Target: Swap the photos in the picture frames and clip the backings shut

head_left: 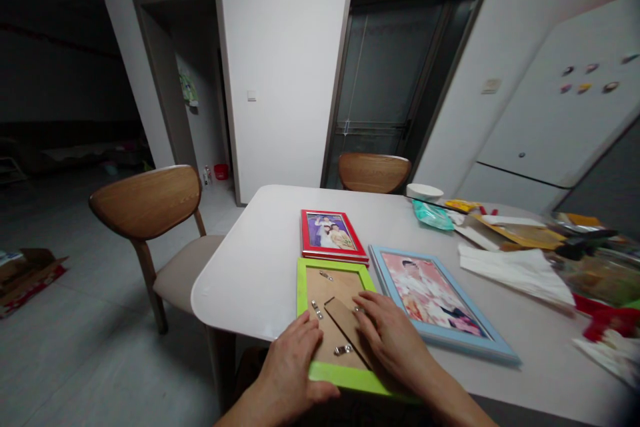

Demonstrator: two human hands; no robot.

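Observation:
A green picture frame [306, 280] lies face down at the table's near edge, its brown backing board [335, 290] and metal clips showing. My left hand [293, 363] rests on the frame's lower left part, fingers bent and together on the backing. My right hand [393, 340] lies flat on the right side of the backing, fingers stretched toward a clip beside the stand flap [345, 320]. Neither hand grips anything. A red frame [331, 235] with a photo lies just beyond, and a blue frame [440, 300] with a photo lies to the right.
The white table [250, 267] carries papers [515, 267], a green packet [433, 215], a white bowl [424, 191] and clutter at the right. Wooden chairs stand at the left [150, 203] and far side [374, 172]. A fridge [560, 113] stands at the right.

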